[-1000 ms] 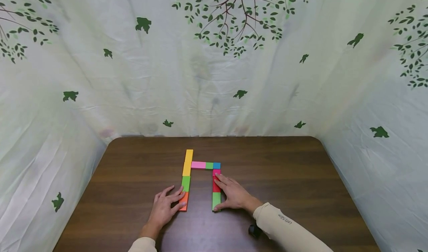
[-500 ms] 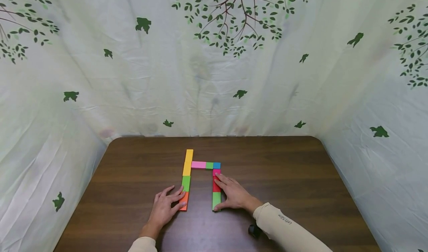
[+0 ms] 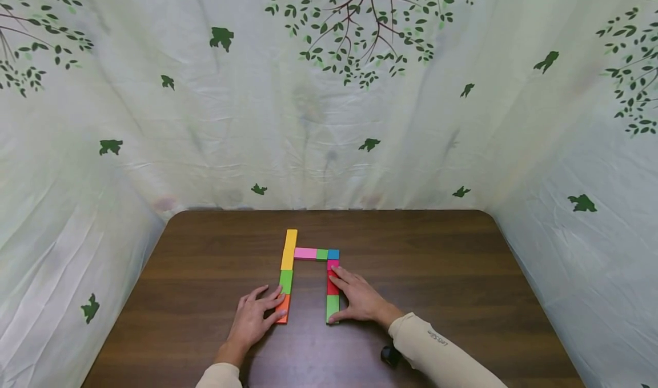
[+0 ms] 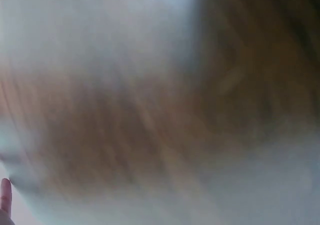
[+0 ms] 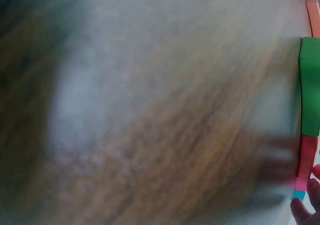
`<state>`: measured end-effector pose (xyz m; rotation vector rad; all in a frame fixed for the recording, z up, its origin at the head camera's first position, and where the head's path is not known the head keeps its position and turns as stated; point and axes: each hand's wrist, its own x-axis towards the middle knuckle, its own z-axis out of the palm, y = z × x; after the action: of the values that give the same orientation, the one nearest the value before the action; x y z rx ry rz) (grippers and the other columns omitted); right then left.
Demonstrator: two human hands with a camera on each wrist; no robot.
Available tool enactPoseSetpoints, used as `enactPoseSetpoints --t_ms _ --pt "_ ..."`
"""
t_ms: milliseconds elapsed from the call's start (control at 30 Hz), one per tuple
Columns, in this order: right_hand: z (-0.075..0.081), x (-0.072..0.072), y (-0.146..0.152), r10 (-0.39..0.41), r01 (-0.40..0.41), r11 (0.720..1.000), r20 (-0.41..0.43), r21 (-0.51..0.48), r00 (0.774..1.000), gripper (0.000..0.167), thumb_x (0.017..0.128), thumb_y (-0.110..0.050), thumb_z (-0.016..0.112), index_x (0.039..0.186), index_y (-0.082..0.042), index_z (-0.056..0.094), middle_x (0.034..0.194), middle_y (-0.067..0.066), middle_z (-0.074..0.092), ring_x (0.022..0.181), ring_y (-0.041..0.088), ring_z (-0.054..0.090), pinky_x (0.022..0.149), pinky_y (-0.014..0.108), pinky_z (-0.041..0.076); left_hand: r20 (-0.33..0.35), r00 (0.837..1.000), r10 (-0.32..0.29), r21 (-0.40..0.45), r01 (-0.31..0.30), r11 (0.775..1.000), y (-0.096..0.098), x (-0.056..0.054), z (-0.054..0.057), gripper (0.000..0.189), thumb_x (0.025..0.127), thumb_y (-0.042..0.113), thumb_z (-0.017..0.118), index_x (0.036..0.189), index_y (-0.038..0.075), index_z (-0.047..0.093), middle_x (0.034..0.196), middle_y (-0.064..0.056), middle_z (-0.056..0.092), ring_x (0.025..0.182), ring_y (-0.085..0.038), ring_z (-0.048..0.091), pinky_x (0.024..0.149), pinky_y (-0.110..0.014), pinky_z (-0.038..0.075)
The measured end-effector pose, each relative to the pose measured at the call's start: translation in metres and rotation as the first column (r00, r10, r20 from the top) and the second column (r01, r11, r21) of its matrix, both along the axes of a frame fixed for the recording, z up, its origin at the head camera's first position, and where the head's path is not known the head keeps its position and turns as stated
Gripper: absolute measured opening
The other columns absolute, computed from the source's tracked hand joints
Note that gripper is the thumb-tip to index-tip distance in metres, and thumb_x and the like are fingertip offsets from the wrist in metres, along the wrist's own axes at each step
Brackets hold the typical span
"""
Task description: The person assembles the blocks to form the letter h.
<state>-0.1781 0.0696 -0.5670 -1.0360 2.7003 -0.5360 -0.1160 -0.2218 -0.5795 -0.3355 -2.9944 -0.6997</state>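
Colored blocks lie end to end in the head view. The left column runs from yellow blocks [image 3: 289,248] through a green block [image 3: 285,279] to an orange block [image 3: 286,306]. My left hand [image 3: 249,322] rests its fingertips and thumb on the orange and green ones. A pink block [image 3: 305,254], small green block [image 3: 322,254] and blue block [image 3: 333,254] form a crossbar. Below the blue lie a magenta block [image 3: 331,264], a red block [image 3: 332,288] and a nearer green block [image 3: 333,305]. My right hand [image 3: 364,300] spreads along this column, fingers on magenta and red, thumb at the green's near end.
A dark wooden table [image 3: 452,262] carries the blocks. A small black object [image 3: 390,355] sits beside the right sleeve [image 3: 437,348]. Behind and at both sides hangs a white curtain [image 3: 308,119] with leaf prints. The left wrist view is mostly blurred tabletop.
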Motion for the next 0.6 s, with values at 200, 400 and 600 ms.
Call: enactPoseSetpoints --t_ms 200,400,600 --pt "-0.002 0.0 0.0 -0.014 0.014 1.0 0.008 -0.012 1.0 0.101 0.073 -0.066 0.071 0.148 -0.007 0.037 0.159 0.009 0.024 0.145 0.025 0.022 0.112 0.045 0.027 -0.019 1.0 -0.02 -0.036 0.019 0.999 0.0 -0.001 0.002 0.044 0.082 0.034 0.074 0.121 0.014 0.069 0.132 0.0 0.061 0.124 -0.035 0.049 0.096 -0.056 0.034" --pt "-0.002 0.001 0.003 -0.062 0.067 0.995 0.064 -0.07 0.996 0.093 0.077 -0.064 0.068 0.148 -0.011 0.038 0.159 0.007 0.023 0.145 0.024 0.021 0.112 0.047 0.026 -0.032 0.999 -0.029 -0.094 0.026 0.995 0.002 -0.003 0.007 0.044 0.081 0.036 0.075 0.119 0.014 0.07 0.131 0.0 0.062 0.119 -0.033 0.053 0.094 -0.054 0.037" --pt "-0.005 0.003 0.012 -0.107 0.119 0.979 0.083 -0.167 0.991 0.087 0.08 -0.059 0.069 0.146 -0.01 0.043 0.157 0.007 0.027 0.144 0.028 0.022 0.11 0.052 0.027 -0.083 0.996 -0.039 -0.115 0.029 0.993 0.003 -0.004 0.008 0.042 0.077 0.034 0.079 0.113 0.015 0.074 0.125 0.001 0.065 0.112 -0.029 0.057 0.092 -0.05 0.038"
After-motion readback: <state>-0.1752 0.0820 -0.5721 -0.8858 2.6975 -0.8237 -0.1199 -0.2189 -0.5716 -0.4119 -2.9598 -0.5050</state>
